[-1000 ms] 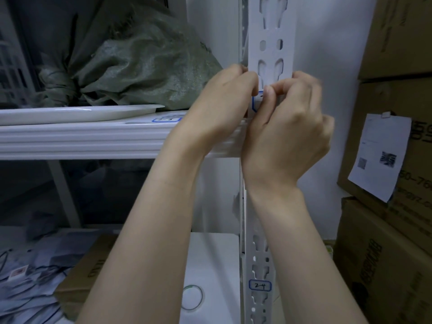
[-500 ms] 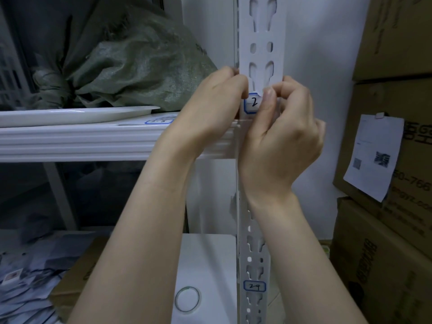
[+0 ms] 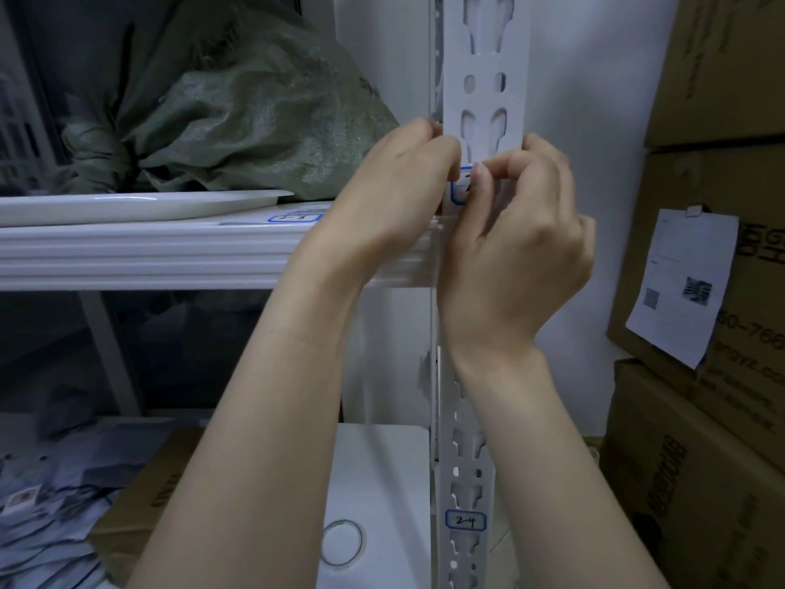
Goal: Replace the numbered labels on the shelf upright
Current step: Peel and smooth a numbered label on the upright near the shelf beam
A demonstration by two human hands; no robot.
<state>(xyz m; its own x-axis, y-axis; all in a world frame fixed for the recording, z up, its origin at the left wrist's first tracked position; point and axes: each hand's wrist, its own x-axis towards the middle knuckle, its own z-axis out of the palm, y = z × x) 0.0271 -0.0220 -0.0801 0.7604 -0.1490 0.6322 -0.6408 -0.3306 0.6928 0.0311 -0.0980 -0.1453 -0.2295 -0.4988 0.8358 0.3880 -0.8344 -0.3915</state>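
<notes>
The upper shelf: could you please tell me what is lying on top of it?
A green sack with a white plate before it, and a blue-edged label. The left hand covers the right end of the shelf.

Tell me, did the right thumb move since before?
Yes. The right thumb slid slightly left across the label on the upright, covering more of it.

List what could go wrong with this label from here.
1. The right hand pinches the upper label near its top. If it is pulled fast, it may tear and leave scraps on the upright.
2. The left hand and the right thumb hide most of the label, so a crease or a crooked set could go unnoticed.
</notes>
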